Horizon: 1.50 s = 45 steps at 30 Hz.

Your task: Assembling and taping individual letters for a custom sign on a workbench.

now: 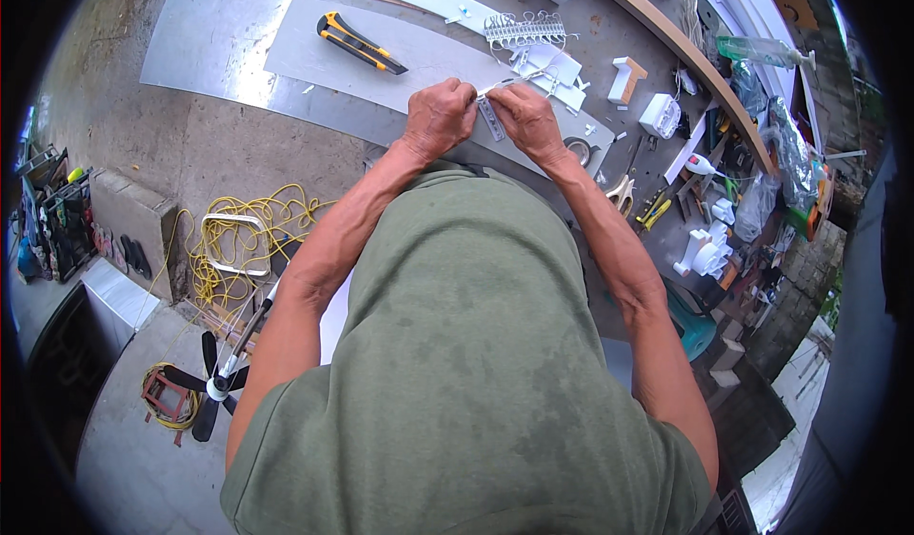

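Note:
My left hand [443, 113] and my right hand [526, 122] meet close together over the near edge of a metal sheet [286, 69]. Both are closed in a pinch on a thin white wire [495, 87]. Between them hangs a small white LED module [490, 119] with dots along it; the exact grip points are hidden by my fingers. A string of similar LED modules [526, 30] with looping white wires lies just beyond my right hand, next to white flat pieces [554, 67]. Left of my hands a yellow and black utility knife [360, 44] rests on the sheet.
To the right lie a roll of tape [578, 150], scissors [622, 194], yellow-handled pliers [655, 213] and white block letters [705, 251]. A curved brown strip [685, 59] crosses the far right. Tangled yellow cord [238, 240] and a black-bladed fan [217, 386] are at the left.

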Each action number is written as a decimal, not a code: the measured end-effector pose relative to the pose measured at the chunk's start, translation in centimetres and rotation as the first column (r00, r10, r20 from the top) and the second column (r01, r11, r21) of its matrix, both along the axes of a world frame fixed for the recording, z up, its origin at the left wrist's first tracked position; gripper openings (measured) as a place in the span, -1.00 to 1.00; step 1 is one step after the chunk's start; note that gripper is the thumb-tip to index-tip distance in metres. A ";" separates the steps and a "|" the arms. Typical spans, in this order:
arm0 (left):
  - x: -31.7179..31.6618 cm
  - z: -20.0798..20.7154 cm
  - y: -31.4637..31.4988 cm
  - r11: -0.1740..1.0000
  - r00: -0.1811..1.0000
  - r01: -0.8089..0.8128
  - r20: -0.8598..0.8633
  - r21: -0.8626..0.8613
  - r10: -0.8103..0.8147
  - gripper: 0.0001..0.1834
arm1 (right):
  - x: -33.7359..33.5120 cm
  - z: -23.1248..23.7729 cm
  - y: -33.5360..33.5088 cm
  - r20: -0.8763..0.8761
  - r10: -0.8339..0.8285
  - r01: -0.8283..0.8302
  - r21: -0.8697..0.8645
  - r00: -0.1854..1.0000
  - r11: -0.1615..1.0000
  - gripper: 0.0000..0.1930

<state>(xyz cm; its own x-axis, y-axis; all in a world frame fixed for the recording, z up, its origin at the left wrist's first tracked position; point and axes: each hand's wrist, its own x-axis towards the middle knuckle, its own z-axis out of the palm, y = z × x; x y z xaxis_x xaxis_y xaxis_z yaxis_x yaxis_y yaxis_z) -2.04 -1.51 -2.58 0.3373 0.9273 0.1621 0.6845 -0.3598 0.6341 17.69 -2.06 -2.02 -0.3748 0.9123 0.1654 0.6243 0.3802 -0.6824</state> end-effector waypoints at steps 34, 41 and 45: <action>1.3 1.2 1.0 0.989 0.995 -0.081 -0.064 -0.126 0.073 -0.88 | -0.8 -0.2 0.3 -0.113 -0.294 0.247 -0.311 0.949 0.918 -0.81; 1.2 1.1 1.0 0.988 0.997 -0.079 -0.032 -0.130 0.076 -0.89 | -0.7 -0.6 0.4 -0.131 -0.355 0.262 -0.455 0.926 0.851 -0.80; 1.3 1.0 1.0 0.989 0.997 -0.079 -0.017 -0.122 0.078 -0.89 | -0.8 -0.6 0.3 -0.153 -0.350 0.262 -0.412 0.924 0.873 -0.81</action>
<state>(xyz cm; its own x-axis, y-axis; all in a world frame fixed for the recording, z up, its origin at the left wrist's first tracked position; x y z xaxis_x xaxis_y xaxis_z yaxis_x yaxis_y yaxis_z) -0.76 -0.50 -1.57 0.2637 0.9637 0.0422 0.7152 -0.2247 0.6618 16.85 -1.72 -2.57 -0.0614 0.9836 -0.1697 0.4870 -0.1188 -0.8653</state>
